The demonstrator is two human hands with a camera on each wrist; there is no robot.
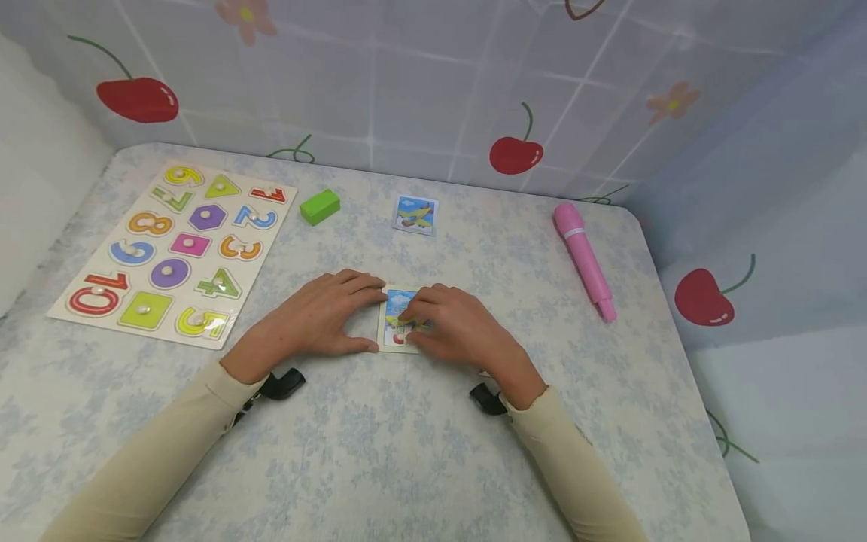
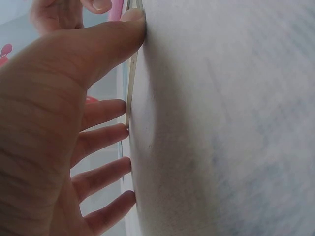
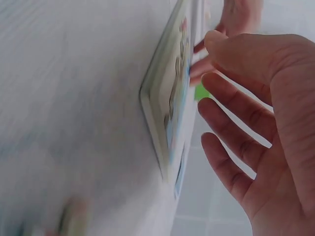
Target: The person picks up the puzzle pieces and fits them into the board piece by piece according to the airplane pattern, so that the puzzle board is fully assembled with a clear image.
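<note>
A small picture puzzle board (image 1: 391, 348) showing a plane and blue sky lies flat on the table before me. My left hand (image 1: 325, 312) is spread along its left side, thumb near the lower corner and fingertips near the upper one. In the left wrist view, the thumb (image 2: 113, 42) presses at the board's thin edge (image 2: 132, 83). Over the board's right part is my right hand (image 1: 460, 324), bent thumb and fingers close over the picture. The right wrist view shows raised pieces (image 3: 172, 98) inside its frame; I cannot tell whether the fingers pinch one.
A matching plane card (image 1: 416, 215) lies beyond the board. Back left are a green block (image 1: 320, 206) and a large number-and-shape peg board (image 1: 223, 301). A pink toy microphone (image 1: 585, 260) lies at right. A blurred small object (image 3: 74, 216) sits near the right wrist.
</note>
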